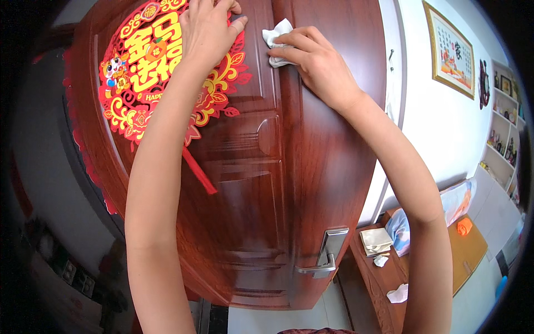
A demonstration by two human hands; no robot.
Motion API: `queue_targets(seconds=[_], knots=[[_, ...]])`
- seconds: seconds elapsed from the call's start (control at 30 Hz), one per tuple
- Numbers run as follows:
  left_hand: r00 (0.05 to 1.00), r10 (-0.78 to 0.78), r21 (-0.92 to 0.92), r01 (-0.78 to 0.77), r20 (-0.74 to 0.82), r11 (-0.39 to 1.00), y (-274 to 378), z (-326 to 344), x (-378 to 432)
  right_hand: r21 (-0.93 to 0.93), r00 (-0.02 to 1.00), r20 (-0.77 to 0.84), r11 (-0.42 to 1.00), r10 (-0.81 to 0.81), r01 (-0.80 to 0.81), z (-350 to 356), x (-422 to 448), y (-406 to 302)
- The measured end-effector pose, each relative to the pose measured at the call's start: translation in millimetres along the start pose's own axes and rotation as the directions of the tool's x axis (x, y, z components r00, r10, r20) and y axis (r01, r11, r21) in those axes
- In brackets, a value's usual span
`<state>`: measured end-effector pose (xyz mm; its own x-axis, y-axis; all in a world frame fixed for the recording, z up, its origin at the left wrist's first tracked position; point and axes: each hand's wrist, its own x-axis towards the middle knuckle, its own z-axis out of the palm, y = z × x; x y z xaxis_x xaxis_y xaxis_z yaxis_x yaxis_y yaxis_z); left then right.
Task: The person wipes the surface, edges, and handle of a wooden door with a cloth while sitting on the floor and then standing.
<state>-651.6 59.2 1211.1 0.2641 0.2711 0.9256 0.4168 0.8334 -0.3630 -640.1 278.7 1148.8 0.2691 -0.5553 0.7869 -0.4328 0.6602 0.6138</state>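
Note:
A dark red wooden door (pixel 325 167) stands in front of me. My right hand (pixel 319 60) presses a crumpled white tissue or cloth (pixel 278 32) against the raised moulding of its upper part. On the left panel hangs a red and gold paper-cut festive decoration (pixel 156 50) with printed writing and a small cartoon animal. Across its upper right edge lies my left hand (pixel 208 33), thumb apart; the fingertips run to the top of the picture, so their grip is unclear. A red ribbon-like tail (pixel 200 171) hangs below the decoration.
Low on the door sits a metal lever handle (pixel 327 254). To the right, a carved wooden bench (pixel 384 277) holds folded cloth (pixel 375 241), crumpled tissue (pixel 380 261) and an orange item (pixel 464 226). A framed picture (pixel 452 50) and shelves (pixel 502 125) stand beyond.

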Motion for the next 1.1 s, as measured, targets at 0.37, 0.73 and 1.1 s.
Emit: queue_targets(seconds=[0.37,0.73,1.1], knots=[[0.970,-0.243,0.165,0.244,-0.026,0.956,-96.2,-30.8,-43.9,0.016,1.000,-0.027,1.000,0.004,-0.003,2.1,-6.5,-2.5],[0.995,-0.095,0.017,0.095,-0.005,0.995,-35.3,-56.6,-111.2,-0.038,0.999,0.005,0.999,-0.033,0.033,6.5,-6.9,-16.0],[0.965,-0.010,-0.074,0.030,0.261,0.997,49.4,-4.1,-122.3,-0.003,0.975,-0.183,0.992,0.125,-0.127,-21.0,45.3,51.6]])
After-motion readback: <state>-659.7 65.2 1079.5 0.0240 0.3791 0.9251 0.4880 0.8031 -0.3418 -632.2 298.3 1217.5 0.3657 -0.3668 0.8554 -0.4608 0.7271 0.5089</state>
